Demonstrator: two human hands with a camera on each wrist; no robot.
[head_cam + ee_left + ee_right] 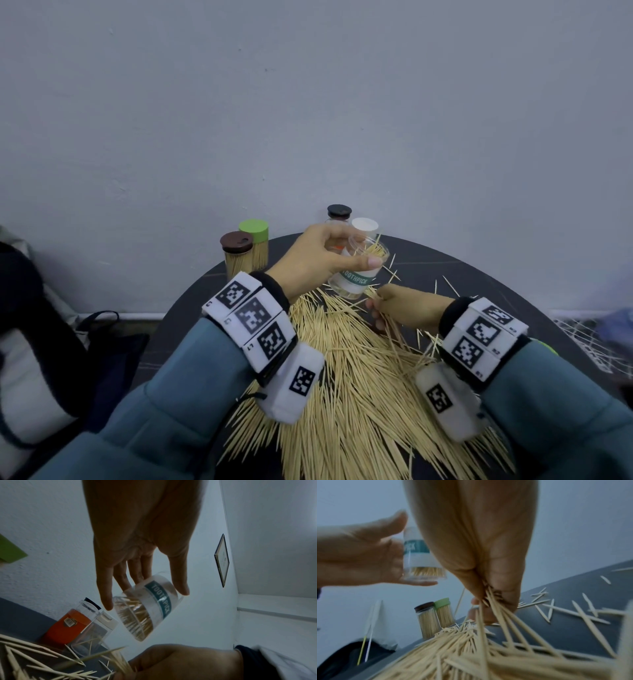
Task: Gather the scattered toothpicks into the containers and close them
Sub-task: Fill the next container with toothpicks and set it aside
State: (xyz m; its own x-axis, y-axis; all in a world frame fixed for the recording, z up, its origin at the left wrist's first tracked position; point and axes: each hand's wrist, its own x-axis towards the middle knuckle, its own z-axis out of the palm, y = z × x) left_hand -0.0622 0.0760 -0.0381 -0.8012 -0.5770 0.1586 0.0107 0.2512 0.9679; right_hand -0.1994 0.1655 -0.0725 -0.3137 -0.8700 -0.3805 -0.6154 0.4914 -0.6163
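Note:
My left hand [322, 260] grips a clear toothpick jar [358, 274] with a teal label, tilted above the dark round table [513, 294]; its open mouth holds several toothpicks. The left wrist view shows the jar [149, 609] held between the fingers [104, 588] and thumb. My right hand [400, 305] sits just below the jar and pinches a bundle of toothpicks [494, 609] at the edge of the big pile [346, 387]. A white lid [364, 225] lies behind the jar.
Two full containers stand at the table's back left, one with a brown lid [237, 255], one with a green lid [255, 241]. A jar with a black cap [338, 214] and an orange label [72, 626] stands at the back. Loose toothpicks [448, 287] lie to the right. A dark bag [109, 342] sits left.

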